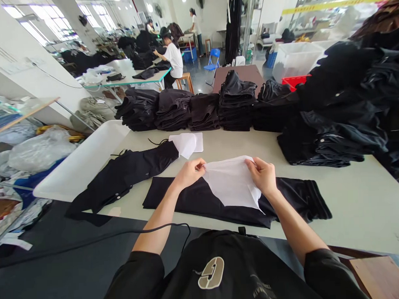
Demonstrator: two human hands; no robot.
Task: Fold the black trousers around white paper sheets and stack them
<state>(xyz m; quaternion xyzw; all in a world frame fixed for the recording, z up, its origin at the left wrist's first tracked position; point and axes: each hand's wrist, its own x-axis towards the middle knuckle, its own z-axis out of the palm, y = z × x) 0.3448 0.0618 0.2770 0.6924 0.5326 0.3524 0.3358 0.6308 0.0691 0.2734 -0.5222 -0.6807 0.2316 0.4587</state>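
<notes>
Between my two hands a thin white sheet (231, 183) is stretched out, its lower part lying over folded black trousers (299, 198) on the table. My left hand (192, 171) pinches the sheet's upper left corner. At the upper right corner, my right hand (262, 175) grips it between thumb and fingers. Left of my hands lies another black garment (131, 173) with a drawstring and buttons, partly hanging over the table's front edge. A stack of similar white sheets (186, 143) rests at that garment's upper end. I cannot tell whether the sheet is paper or cloth.
Folded black garments (204, 112) stand in several piles along the table's far side. A taller heap (335, 105) rises at the right. A white plastic tub (85, 162) sits at the left end. One dark cable (124, 233) crosses before me. Beyond, a person (173, 59) works at another table.
</notes>
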